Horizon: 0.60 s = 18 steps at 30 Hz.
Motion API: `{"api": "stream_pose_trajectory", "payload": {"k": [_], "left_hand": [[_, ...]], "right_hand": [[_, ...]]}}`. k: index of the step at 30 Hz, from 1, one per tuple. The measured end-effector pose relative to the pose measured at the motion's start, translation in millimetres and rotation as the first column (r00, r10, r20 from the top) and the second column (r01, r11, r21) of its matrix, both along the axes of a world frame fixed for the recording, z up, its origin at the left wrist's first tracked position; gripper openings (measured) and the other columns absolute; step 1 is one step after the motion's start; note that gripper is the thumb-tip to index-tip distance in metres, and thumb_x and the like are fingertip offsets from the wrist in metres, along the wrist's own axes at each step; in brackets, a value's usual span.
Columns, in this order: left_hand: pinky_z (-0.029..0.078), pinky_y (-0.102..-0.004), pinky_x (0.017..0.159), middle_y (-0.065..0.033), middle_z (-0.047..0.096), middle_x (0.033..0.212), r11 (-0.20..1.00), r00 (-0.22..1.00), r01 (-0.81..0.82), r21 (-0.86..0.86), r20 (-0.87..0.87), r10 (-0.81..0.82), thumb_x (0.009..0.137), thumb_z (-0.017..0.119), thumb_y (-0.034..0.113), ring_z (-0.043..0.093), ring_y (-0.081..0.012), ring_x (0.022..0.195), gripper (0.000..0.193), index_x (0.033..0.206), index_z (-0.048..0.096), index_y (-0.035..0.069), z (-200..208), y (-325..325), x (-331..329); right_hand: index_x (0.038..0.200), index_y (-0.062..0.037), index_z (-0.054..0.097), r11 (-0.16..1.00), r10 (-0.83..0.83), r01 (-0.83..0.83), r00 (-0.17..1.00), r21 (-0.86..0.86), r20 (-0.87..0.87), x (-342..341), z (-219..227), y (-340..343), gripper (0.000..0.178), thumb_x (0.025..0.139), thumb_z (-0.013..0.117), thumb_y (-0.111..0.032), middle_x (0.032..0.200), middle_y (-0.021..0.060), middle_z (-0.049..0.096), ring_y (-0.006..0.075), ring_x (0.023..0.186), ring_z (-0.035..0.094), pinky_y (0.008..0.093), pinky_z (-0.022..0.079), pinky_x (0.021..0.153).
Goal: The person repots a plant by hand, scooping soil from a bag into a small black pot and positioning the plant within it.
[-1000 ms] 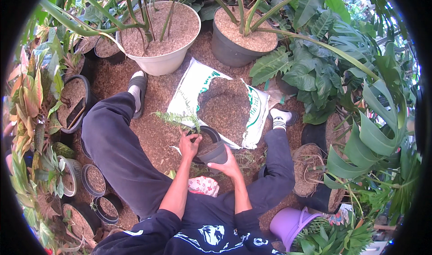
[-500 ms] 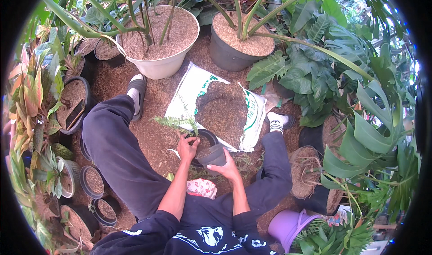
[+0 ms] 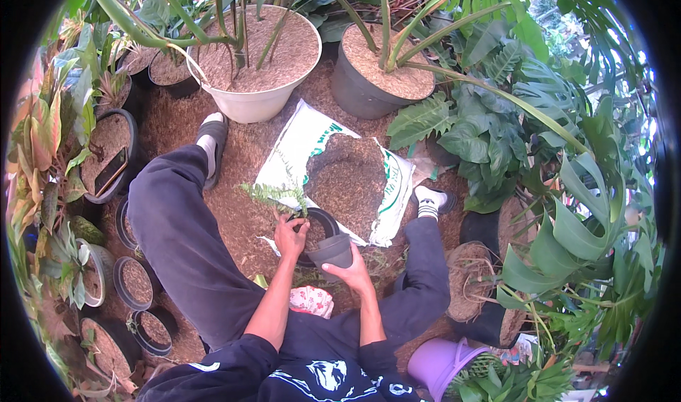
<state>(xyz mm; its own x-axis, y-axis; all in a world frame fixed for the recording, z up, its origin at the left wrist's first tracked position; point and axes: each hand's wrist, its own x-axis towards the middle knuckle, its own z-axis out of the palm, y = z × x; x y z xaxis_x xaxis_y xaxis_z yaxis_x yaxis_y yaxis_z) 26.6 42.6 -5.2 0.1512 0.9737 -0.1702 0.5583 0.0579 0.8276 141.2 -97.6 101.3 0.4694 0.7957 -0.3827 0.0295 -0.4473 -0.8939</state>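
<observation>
My left hand (image 3: 291,237) is closed, thumb and fingers pinching the base of a small green fern (image 3: 280,193), whose fronds spread to the left. In my right hand (image 3: 349,271) is a small dark grey plant pot (image 3: 335,254), gripped round its side and tilted. Just beyond it sits a larger black pot (image 3: 328,222), partly hidden by the small pot and my left hand. Past both lies a white sack (image 3: 287,146) with green print, cut open and holding brown, crumbly growing medium (image 3: 347,189). The fern's roots are hidden by my fingers.
My legs stretch out on either side of the sack. A big white pot (image 3: 259,104) and a dark grey pot (image 3: 362,97) stand at the back. A phone (image 3: 112,169) rests on a pot at left. A purple bucket (image 3: 436,363) stands at lower right; leafy plants line both sides.
The view has shifted slightly. The small pot sits a little lower and is turned, so less of its inside shows. Both hands keep their holds.
</observation>
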Motion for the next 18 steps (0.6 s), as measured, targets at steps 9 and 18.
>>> {"api": "stream_pose_trajectory", "payload": {"k": [9, 18], "left_hand": [[0.047, -0.0432, 0.095, -0.0092, 0.063, 0.121, 0.997, 0.999, -0.052, -0.053, 0.0, 0.052, 0.075, 0.081, 0.025, 0.059, -0.0309, 0.113, 0.019, 0.09, 0.079, 0.015, 13, 0, 5], [0.045, -0.0441, 0.096, -0.0094, 0.063, 0.119, 0.997, 0.998, -0.056, -0.046, -0.009, 0.055, 0.076, 0.077, 0.024, 0.058, -0.0319, 0.113, 0.018, 0.091, 0.079, 0.014, 19, 3, 3]], "right_hand": [[0.145, -0.0032, 0.033, 0.941, -0.308, 0.333, 0.921, 0.068, -0.239, 34, -6, -9, 0.09, 0.073, 0.085, -0.015, 0.13, 0.0129, 0.055, 0.0232, 0.118, 0.056, 0.0368, 0.044, 0.103], [0.155, -0.0042, 0.007, 0.951, -0.288, 0.304, 0.828, 0.045, 0.481, 113, -38, 30, 0.122, 0.068, 0.09, -0.02, 0.142, 0.0206, 0.043, 0.0292, 0.129, 0.046, 0.0385, 0.04, 0.107]]}}
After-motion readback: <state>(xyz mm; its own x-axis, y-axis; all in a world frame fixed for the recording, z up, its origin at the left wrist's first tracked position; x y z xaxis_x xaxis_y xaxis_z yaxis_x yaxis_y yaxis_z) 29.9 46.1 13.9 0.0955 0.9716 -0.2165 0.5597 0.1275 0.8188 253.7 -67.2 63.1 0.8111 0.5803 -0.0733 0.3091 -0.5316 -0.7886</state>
